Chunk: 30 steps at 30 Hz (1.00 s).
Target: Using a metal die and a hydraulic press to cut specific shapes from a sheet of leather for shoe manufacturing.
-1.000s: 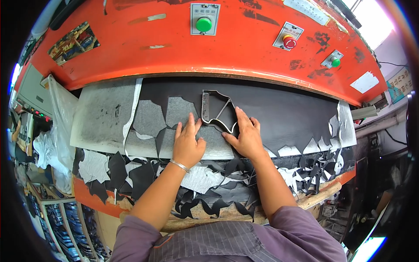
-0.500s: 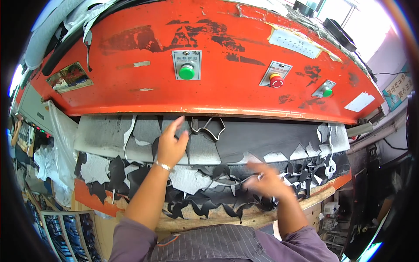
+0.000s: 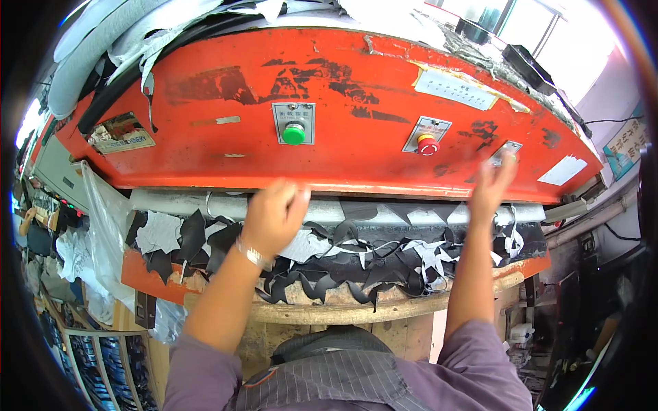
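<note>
Grip apart, right hand (image 3: 489, 190) reaches to a button plate (image 3: 509, 146) on the orange press (image 3: 370, 157), as if pushing; left hand's (image 3: 274, 218) grip unclear.

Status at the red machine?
Left hand near red panel, nothing visible in it. Right hand blurred at right button plate, contact unclear. Scraps strewn below panel.

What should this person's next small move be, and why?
Probably raise the left hand to the green button: in this view it is just below, seemingly holding nothing, while the right hand is up at the small metal plate farther right on the orange-red panel.
</note>
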Available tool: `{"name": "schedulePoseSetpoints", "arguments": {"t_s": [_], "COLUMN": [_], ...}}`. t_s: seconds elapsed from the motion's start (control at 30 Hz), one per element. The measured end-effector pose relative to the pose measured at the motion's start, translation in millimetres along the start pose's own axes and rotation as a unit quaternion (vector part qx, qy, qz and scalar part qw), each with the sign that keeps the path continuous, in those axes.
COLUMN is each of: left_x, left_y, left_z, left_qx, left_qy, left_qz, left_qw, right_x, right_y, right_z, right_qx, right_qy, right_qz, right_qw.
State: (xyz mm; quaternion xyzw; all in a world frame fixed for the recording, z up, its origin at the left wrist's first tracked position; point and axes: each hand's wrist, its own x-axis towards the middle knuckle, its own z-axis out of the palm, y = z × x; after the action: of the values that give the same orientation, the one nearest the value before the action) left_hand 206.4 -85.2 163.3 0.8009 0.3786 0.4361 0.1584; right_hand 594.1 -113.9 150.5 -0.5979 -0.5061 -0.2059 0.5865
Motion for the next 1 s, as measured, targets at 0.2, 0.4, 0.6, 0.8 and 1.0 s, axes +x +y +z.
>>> {"name": "schedulePoseSetpoints", "arguments": {"t_s": [0.2, 0.4, 0.6, 0.8, 1.0], "left_x": [-162, -199, -189, -136, -46], "left_y": [3, 14, 9, -14, -73], "left_z": [4, 17, 18, -5, 16], "left_qx": [0.014, 0.114, 0.095, -0.015, -0.279], "left_qy": [-0.232, -0.127, -0.117, -0.327, -0.217], "left_qz": [-0.112, -0.087, -0.087, -0.183, -0.399], "left_qw": [0.966, 0.981, 0.985, 0.927, 0.846], "right_x": [-182, -248, -240, -150, -71], "right_y": [-160, -187, -182, -159, -115], "right_z": [-35, -31, -23, 50, 202], "right_qx": [0.137, 0.055, 0.059, 0.139, -0.117], "right_qy": [-0.63, -0.561, -0.573, -0.711, -0.581], "right_qz": [-0.107, -0.131, -0.148, 0.001, 0.024], "right_qw": [0.757, 0.816, 0.804, 0.689, 0.805]}}
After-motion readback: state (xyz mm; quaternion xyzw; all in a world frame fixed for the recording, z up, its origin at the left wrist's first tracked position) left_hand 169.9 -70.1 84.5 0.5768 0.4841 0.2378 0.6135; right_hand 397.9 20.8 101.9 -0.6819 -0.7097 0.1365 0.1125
